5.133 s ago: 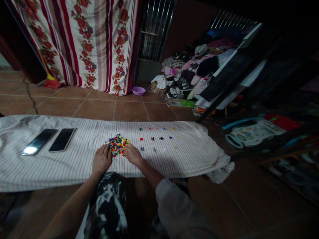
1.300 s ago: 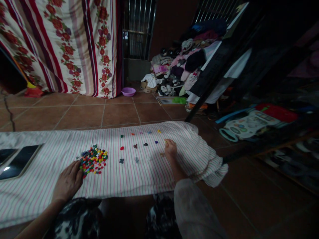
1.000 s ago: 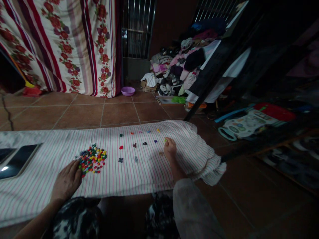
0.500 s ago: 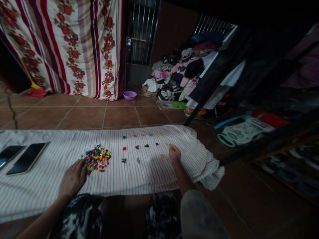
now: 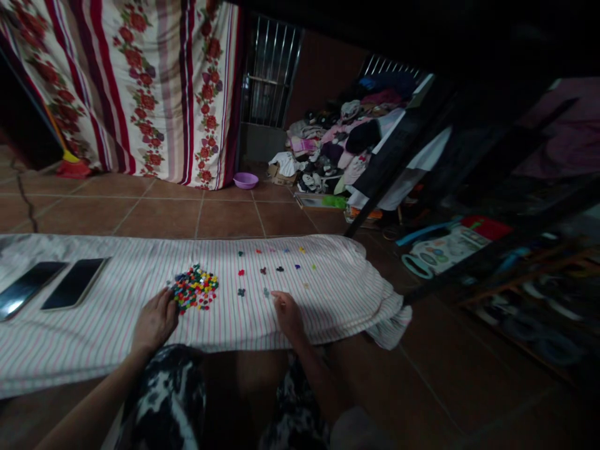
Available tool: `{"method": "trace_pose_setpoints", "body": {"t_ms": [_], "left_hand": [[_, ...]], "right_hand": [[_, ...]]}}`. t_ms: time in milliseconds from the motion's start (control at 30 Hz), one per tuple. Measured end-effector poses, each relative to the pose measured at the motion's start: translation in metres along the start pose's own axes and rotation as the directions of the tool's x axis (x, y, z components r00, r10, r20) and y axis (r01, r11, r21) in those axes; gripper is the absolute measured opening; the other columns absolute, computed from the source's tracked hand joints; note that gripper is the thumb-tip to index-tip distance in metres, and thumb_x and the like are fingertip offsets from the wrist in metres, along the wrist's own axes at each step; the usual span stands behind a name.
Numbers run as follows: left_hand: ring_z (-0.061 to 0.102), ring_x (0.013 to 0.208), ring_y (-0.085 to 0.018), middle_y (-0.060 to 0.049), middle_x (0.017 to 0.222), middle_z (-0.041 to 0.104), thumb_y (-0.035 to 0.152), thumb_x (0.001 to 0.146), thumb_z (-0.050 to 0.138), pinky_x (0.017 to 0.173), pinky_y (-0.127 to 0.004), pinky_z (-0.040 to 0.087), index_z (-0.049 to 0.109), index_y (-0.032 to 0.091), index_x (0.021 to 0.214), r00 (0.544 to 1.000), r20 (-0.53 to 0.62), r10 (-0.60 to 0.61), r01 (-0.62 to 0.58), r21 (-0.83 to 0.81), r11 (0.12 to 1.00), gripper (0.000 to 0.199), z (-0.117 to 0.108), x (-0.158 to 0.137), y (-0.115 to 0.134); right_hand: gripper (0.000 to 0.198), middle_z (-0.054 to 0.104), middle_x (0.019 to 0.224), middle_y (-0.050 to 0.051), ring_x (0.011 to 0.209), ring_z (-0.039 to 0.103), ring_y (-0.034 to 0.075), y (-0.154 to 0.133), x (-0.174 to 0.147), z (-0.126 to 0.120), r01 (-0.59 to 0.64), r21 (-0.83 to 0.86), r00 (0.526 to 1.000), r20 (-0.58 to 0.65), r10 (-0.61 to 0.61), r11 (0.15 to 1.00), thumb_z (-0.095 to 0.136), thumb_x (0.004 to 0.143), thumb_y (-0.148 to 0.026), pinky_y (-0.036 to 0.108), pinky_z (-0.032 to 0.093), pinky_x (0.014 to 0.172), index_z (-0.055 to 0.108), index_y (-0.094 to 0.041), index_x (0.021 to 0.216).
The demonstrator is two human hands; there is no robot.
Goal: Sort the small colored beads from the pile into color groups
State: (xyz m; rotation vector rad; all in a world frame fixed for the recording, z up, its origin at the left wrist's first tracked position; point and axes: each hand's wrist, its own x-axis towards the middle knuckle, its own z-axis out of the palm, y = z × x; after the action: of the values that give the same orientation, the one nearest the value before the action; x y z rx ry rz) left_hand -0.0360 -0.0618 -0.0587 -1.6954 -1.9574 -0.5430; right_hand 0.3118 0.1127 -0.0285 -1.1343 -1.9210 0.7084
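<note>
A pile of small colourful beads (image 5: 197,287) lies on the striped cloth. My left hand (image 5: 157,317) rests at the pile's left edge, its fingers stretched out and touching the nearest beads. My right hand (image 5: 288,315) is low over the cloth to the right, thumb and fingers drawn together; anything between them is too small to make out. Just left of its fingertips sits a grey bead cluster (image 5: 266,292). Small single-colour clusters stand in rows, among them a red cluster (image 5: 241,272), a dark grey cluster (image 5: 241,292), a yellow cluster (image 5: 302,249) and a lime cluster (image 5: 314,267).
Two phones (image 5: 75,284) lie at the left of the striped cloth (image 5: 337,306). Beyond it are a tiled floor (image 5: 229,215), a purple basin (image 5: 245,180) and a heap of clothes (image 5: 332,140). A dark slanted post (image 5: 375,197) stands behind the cloth's right end.
My right hand has moved left and towards me, from the lime cluster to beside the grey one. My left hand stays at the pile. The camera view has shifted slightly.
</note>
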Motion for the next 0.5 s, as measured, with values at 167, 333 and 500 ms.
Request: {"method": "trace_pose_setpoints", "body": {"t_ms": [167,333,500], "left_hand": [[0.058,0.117,-0.029,-0.016,0.114,0.065,0.027,0.090,0.036,0.098,-0.048,0.050,0.061,0.018,0.096,0.992,0.021,-0.121,0.123,-0.096,0.988,0.027,-0.002,0.000,0.005],[0.058,0.116,-0.030,-0.019,0.117,0.064,0.029,0.091,0.033,0.101,-0.048,0.048,0.059,0.013,0.108,0.948,0.036,-0.318,0.318,-0.190,0.929,0.035,-0.006,0.002,0.011],[0.058,0.116,-0.028,-0.019,0.121,0.063,0.025,0.092,0.034,0.102,-0.047,0.047,0.058,0.013,0.114,0.930,0.047,-0.364,0.365,-0.221,0.904,0.035,-0.008,0.004,0.015]], "right_hand": [[0.031,0.073,0.101,0.006,0.098,0.067,0.019,-0.039,-0.023,0.042,0.119,0.018,0.971,0.206,-0.120,0.993,0.047,0.083,-0.015,0.032,0.052,0.091,0.071,-0.022,0.101],[0.032,0.071,0.100,0.007,0.095,0.066,0.018,-0.066,-0.024,0.075,0.182,0.062,0.928,0.320,-0.192,0.981,0.048,0.085,-0.013,0.030,0.053,0.088,0.071,-0.020,0.106],[0.033,0.070,0.104,0.006,0.096,0.065,0.017,-0.085,-0.018,0.095,0.173,-0.041,0.907,0.397,-0.142,0.984,0.049,0.086,-0.011,0.029,0.051,0.089,0.071,-0.021,0.109]]}}
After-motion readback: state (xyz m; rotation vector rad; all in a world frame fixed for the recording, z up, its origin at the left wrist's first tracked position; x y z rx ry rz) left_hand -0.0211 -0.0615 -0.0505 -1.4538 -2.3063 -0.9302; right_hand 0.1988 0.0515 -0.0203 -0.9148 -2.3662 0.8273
